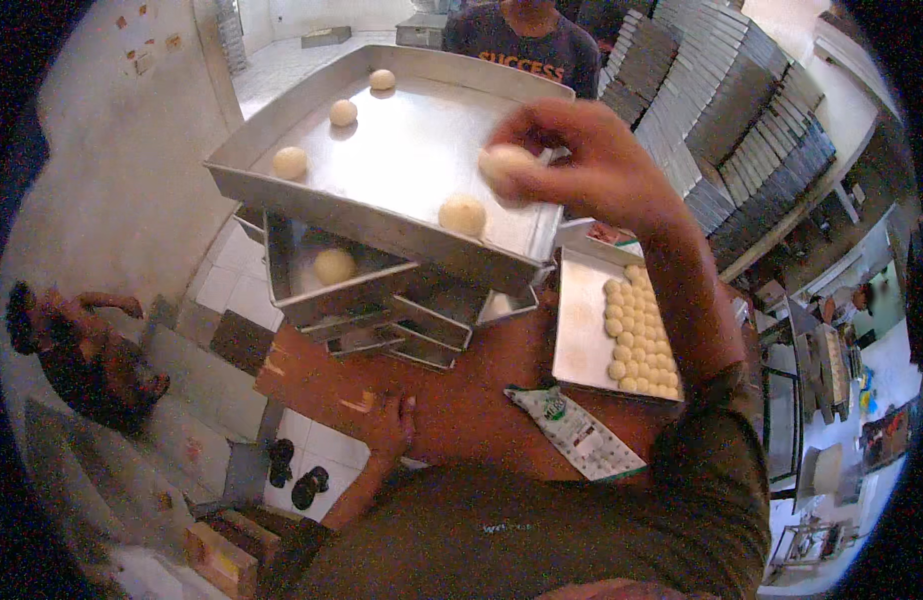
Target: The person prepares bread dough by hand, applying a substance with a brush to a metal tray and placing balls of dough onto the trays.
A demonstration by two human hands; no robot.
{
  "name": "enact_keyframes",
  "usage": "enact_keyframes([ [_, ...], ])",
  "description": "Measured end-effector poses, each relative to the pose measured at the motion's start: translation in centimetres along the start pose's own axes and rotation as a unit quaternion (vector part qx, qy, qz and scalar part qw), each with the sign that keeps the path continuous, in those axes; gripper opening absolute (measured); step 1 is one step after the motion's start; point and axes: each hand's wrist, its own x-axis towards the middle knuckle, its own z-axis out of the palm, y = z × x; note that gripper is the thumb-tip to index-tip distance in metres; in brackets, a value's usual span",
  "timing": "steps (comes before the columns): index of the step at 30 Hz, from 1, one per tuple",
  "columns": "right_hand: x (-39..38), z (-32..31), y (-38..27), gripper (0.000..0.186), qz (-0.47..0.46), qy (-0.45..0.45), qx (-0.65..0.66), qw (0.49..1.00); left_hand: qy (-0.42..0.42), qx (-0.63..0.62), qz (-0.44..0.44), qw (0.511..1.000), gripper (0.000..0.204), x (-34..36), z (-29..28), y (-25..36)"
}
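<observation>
My right hand is closed around a pale dough ball above the right side of the top metal tray. Several more balls sit apart in that tray, among them one near its front wall and another at the left. My left hand lies at the near edge of the brown table, holding nothing, its fingers partly blurred. To the right stands a second tray with rows of dough balls packed along its right side.
Below the top tray, more metal trays are stacked askew; one holds a dough ball. A printed packet lies near me. Across stands a person in a dark shirt; another person is at left. Tall tray stacks rise behind.
</observation>
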Motion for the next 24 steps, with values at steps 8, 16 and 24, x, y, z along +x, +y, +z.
enact_keyframes([
  [8,15.1,8.8,5.3,0.054,-0.029,-0.169,-0.160,0.972,0.077,0.004,0.004,0.997,0.040,0.3,1.5,0.2],
  [16,-2.0,3.2,0.8,0.035,-0.017,0.296,0.019,0.955,0.099,0.047,-0.001,0.994,0.044,-0.6,2.0,-1.1],
  [24,-30.3,17.1,22.7,0.011,0.290,0.218,-0.200,0.910,0.075,0.065,0.064,0.993,0.045,-0.1,2.0,-0.5],
])
